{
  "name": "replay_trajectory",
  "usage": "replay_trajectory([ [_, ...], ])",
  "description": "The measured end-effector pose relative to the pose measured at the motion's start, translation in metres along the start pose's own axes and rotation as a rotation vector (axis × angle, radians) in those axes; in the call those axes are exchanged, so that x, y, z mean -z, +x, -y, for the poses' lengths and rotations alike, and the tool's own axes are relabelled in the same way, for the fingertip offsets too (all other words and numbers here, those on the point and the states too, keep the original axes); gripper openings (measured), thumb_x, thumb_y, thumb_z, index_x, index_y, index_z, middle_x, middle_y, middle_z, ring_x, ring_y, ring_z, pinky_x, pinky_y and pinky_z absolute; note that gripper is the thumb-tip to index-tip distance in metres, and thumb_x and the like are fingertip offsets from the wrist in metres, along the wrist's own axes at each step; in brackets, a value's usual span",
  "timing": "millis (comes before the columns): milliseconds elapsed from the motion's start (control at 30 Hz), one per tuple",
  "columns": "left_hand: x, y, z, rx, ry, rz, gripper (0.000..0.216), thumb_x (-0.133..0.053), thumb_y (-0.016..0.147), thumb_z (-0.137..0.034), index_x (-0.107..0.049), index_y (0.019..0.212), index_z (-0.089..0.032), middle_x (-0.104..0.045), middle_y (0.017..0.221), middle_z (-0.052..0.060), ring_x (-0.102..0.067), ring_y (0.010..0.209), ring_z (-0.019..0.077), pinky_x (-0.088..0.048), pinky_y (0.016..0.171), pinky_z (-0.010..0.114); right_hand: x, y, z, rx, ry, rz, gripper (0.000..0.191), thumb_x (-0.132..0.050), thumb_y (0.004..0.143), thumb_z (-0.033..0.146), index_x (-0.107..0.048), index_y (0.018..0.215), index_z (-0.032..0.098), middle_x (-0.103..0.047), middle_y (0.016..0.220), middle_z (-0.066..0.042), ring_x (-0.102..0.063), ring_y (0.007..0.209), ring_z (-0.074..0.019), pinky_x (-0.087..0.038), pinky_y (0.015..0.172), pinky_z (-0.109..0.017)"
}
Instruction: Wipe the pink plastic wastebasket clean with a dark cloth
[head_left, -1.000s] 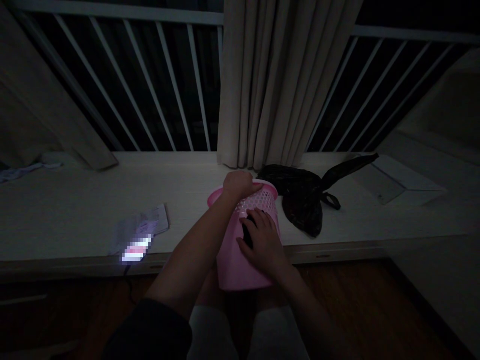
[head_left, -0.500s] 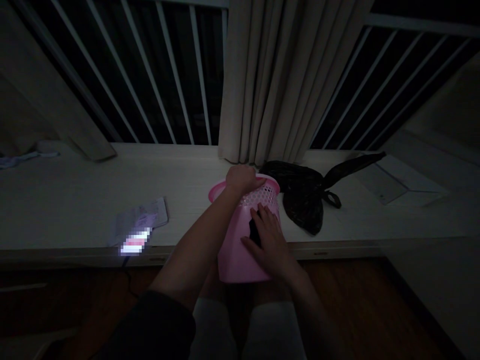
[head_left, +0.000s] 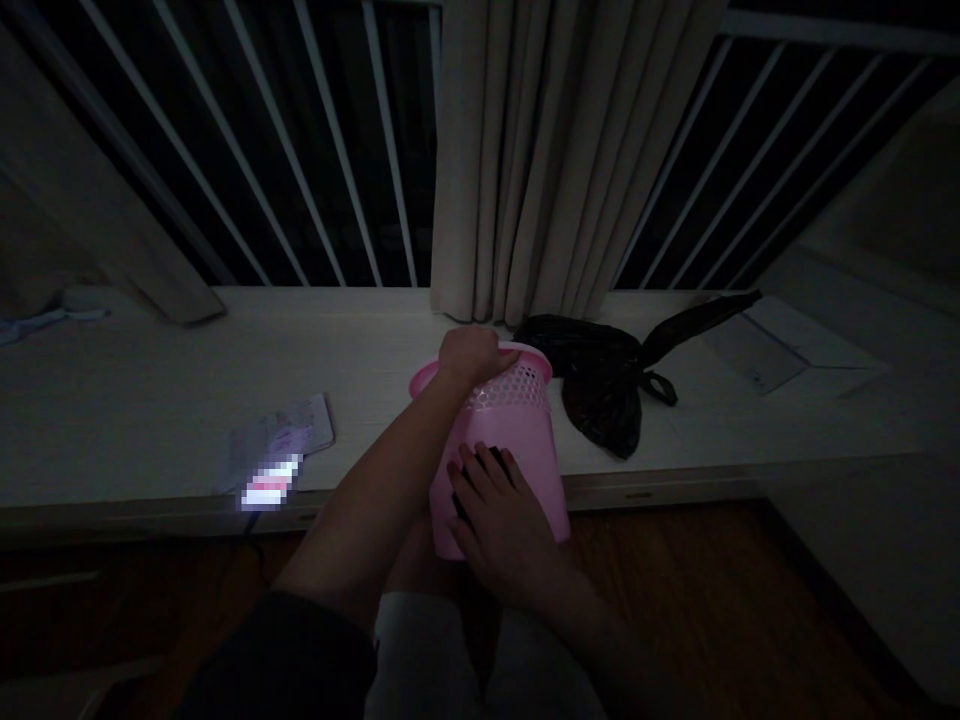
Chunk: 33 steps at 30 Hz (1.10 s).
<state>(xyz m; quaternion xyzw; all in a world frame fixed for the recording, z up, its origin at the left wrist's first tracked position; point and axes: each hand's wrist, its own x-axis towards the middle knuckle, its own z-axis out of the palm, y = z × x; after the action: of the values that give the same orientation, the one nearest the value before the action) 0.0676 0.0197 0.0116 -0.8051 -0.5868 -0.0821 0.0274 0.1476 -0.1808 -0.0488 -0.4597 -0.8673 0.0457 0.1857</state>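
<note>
1. Smooth plastic, perforated near the rim: the pink basket [head_left: 525, 440].
2. Thin, crinkled, faintly glossy plastic: the black bag [head_left: 600, 390].
3. Matt cloth: the curtain [head_left: 540, 150].
4. Smooth wood: the floor [head_left: 712, 600].

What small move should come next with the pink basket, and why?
Probably slide the right hand, with the dark thing beneath it, along the basket wall. The left hand grips the rim, the basket is tilted at the ledge edge, and the right hand lies flat low down.
</note>
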Motion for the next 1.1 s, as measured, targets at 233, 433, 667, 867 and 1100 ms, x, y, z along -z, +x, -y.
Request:
replay_trajectory([
  [233, 0.003, -0.004, 0.002, 0.004, 0.022, -0.011, 0.069, -0.037, 0.084, -0.069, -0.073, 0.104, -0.013, -0.07, 0.099, 0.017, -0.064, 0.095, 0.0307, -0.046, 0.081, 0.039, -0.004, -0.015, -0.04, -0.091, 0.148, -0.2, 0.061, -0.038, 0.09, 0.014, -0.023, 0.149, 0.013, -0.03, 0.155, -0.016, -0.02, 0.146, -0.0255, -0.026, 0.116, -0.054],
  [433, 0.003, -0.005, 0.003, 0.025, 0.038, 0.003, 0.07, -0.034, 0.084, -0.07, -0.073, 0.104, -0.014, -0.07, 0.099, 0.016, -0.064, 0.096, 0.0296, -0.046, 0.081, 0.037, -0.008, -0.019, -0.046, -0.178, 0.186, -0.468, 0.043, -0.058, 0.083, 0.028, -0.048, 0.124, 0.018, -0.041, 0.143, -0.018, -0.037, 0.134, -0.0306, -0.039, 0.103, -0.053],
  [667, 0.004, -0.005, 0.005, 0.013, 0.053, 0.01, 0.072, -0.033, 0.084, -0.072, -0.072, 0.104, -0.014, -0.07, 0.098, 0.017, -0.064, 0.094, 0.0304, -0.046, 0.079, 0.038, 0.004, -0.024, -0.048, -0.245, 0.169, -0.372, 0.009, -0.056, 0.083, 0.028, -0.059, 0.082, 0.02, -0.055, 0.088, -0.007, -0.054, 0.084, -0.0203, -0.047, 0.073, -0.033],
  [867, 0.003, -0.005, 0.004, 0.011, 0.035, -0.002, 0.072, -0.035, 0.084, -0.072, -0.072, 0.105, -0.014, -0.069, 0.098, 0.017, -0.063, 0.095, 0.0308, -0.045, 0.081, 0.039, 0.014, -0.02, -0.056, -0.297, 0.238, -0.265, 0.027, -0.046, 0.092, 0.034, -0.049, 0.068, 0.021, -0.053, 0.072, -0.001, -0.052, 0.069, -0.0151, -0.04, 0.064, -0.027],
  [1100, 0.002, -0.004, 0.004, 0.012, 0.026, 0.006, 0.072, -0.034, 0.084, -0.071, -0.072, 0.106, -0.014, -0.069, 0.099, 0.018, -0.063, 0.097, 0.0313, -0.045, 0.082, 0.039, 0.009, 0.008, -0.071, -0.438, 0.117, -0.316, 0.033, -0.047, 0.091, 0.033, -0.04, 0.06, 0.022, -0.045, 0.062, 0.003, -0.044, 0.057, -0.0125, -0.029, 0.057, -0.027],
])
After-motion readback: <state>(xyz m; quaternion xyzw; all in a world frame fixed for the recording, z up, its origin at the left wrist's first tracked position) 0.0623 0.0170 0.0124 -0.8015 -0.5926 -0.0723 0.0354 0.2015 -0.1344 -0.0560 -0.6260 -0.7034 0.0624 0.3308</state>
